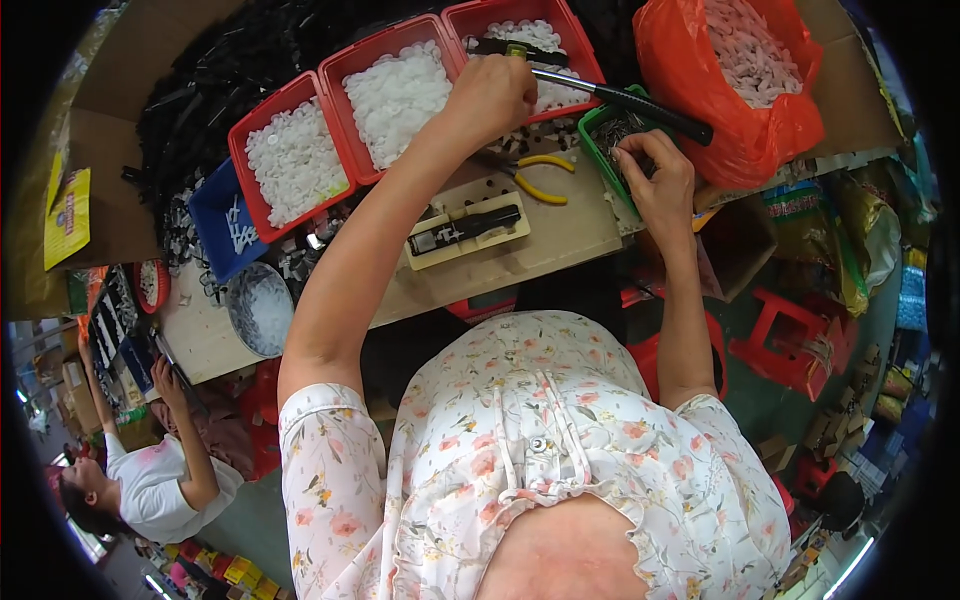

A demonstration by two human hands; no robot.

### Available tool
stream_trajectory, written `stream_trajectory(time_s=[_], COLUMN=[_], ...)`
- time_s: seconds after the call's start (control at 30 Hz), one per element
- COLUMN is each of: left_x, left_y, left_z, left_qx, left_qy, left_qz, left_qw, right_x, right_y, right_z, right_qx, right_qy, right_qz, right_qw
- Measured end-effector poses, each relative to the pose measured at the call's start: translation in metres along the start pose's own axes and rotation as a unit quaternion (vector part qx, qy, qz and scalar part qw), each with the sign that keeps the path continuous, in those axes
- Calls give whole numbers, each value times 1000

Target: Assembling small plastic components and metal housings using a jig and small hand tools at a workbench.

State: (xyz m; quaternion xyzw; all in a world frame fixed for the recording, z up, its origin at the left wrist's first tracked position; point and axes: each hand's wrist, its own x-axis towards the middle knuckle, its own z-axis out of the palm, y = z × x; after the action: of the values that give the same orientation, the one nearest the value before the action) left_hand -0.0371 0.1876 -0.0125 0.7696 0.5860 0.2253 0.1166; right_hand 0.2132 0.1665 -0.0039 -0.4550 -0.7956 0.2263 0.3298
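My left hand (pixel 492 95) reaches out with curled fingers over the front rim of a red bin (pixel 575 40) of white discs. A hammer (pixel 620 98) with a black handle lies across that bin and touches the hand; what the fingers hold is hidden. My right hand (pixel 658 178) dips into a green bin (pixel 592 130) of small dark parts, fingertips pinched together among them. Between my arms, a black piece sits on a cream block (pixel 468 230) on the bench.
Yellow-handled pliers (pixel 540 176) lie by the green bin. Two more red bins (pixel 330 75) of white discs, a blue bin (pixel 215 210) and a metal bowl (pixel 258 310) stand left. An orange bag (pixel 745 120) is right, red stools (pixel 790 340) below. Another person (pixel 150 480) works lower left.
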Motion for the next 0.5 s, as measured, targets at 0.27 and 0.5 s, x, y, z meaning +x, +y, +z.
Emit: stream_trajectory(time_s=[0.27, 0.5], left_x=[-31, -68], left_y=[24, 47], left_z=[-32, -34], left_qx=[-304, -609], left_qy=[-14, -37], left_qz=[-155, -243], left_qw=[940, 754], right_x=[7, 7], right_y=[-14, -50], right_z=[14, 27], right_qx=[172, 434], right_qy=[15, -22], right_qz=[20, 27], right_qw=[985, 900])
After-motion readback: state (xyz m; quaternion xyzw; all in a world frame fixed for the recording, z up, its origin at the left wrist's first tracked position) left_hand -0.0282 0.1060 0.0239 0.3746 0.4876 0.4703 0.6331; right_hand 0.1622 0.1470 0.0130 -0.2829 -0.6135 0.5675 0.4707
